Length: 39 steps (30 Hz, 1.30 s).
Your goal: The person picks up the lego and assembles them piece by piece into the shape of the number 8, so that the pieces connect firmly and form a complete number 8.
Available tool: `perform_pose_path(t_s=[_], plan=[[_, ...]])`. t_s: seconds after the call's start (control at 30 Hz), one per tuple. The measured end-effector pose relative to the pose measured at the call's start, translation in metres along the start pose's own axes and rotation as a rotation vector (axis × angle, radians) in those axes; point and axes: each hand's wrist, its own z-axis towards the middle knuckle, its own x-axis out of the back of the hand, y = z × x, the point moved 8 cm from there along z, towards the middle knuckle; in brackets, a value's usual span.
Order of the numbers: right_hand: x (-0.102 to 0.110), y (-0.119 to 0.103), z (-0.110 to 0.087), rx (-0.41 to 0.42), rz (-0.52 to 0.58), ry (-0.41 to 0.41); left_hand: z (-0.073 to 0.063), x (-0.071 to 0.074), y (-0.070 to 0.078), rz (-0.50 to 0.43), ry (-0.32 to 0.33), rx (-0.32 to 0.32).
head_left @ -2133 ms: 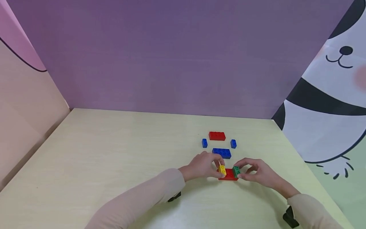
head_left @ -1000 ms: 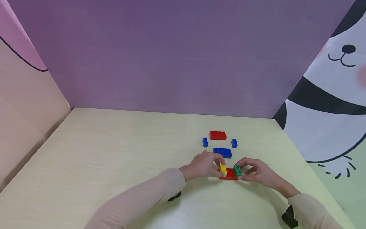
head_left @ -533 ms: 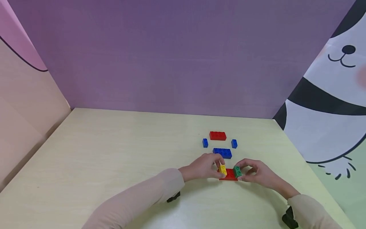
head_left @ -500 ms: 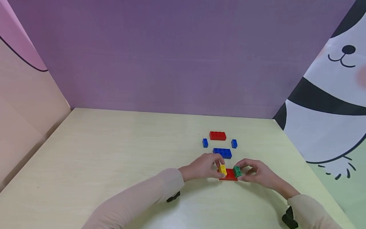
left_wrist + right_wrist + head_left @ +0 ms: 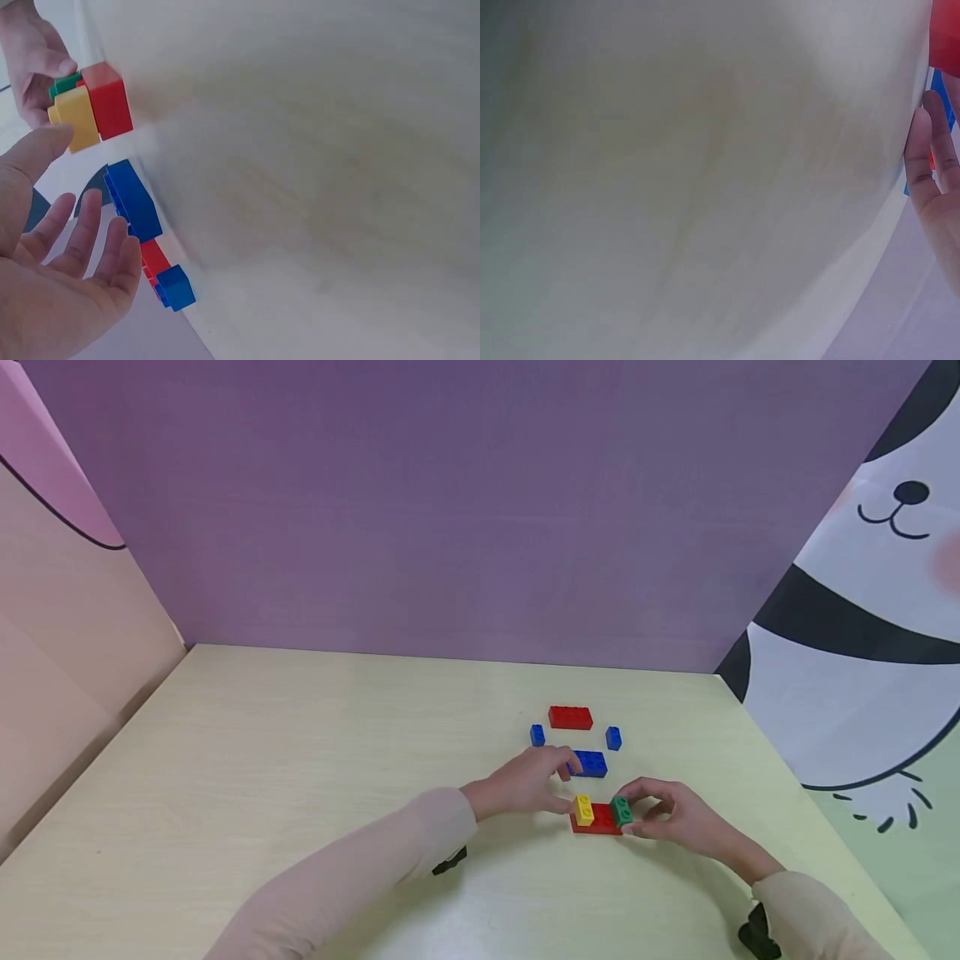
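Freed from one yellow brick (image 5: 584, 811), the left hand (image 5: 522, 783) now spreads loosely beside it; the right hand (image 5: 669, 812) pinches one green brick (image 5: 622, 812), presumably steadying it on the red base brick (image 5: 602, 822) under both. Beyond, on the tabletop (image 5: 337, 735): a second red brick (image 5: 570, 718), one long blue brick (image 5: 592, 764), two small blue bricks (image 5: 613, 738).

Pale table (image 5: 315, 735): 2 red bricks (image 5: 602, 820), long blue brick (image 5: 594, 765), 2 small blue bricks (image 5: 613, 739).

perhaps a children's playroom, judging by the cartoon animal (image 5: 862, 710), purple wall (image 5: 450, 510) and toy bricks (image 5: 602, 819).
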Motion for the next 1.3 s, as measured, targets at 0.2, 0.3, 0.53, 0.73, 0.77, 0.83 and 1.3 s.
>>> perform_pose_path(t_s=[0.2, 0.3, 0.53, 0.73, 0.77, 0.83, 1.3], plan=[[0.000, 0.000, 0.000, -0.016, -0.007, 0.005, 0.005, 0.009, -0.006, 0.045, 0.109, 0.037], [0.000, 0.000, 0.000, -0.020, -0.013, 0.001, 0.007, 0.009, -0.010, 0.067, 0.156, 0.069], [0.000, -0.001, 0.000, -0.009, -0.016, -0.001, 0.013, 0.009, -0.017, 0.097, 0.214, 0.112], [0.000, -0.002, -0.001, 0.012, -0.019, -0.002, 0.020, 0.008, -0.023, 0.120, 0.224, 0.128], [0.000, -0.002, -0.001, 0.013, -0.020, -0.002, 0.021, 0.008, -0.023, 0.126, 0.224, 0.125], [0.000, -0.002, -0.001, 0.021, -0.024, -0.002, 0.022, 0.008, -0.023, 0.140, 0.224, 0.119], [-0.001, 0.000, 0.000, 0.018, -0.014, 0.001, 0.030, 0.005, -0.025, 0.192, 0.181, 0.155]])
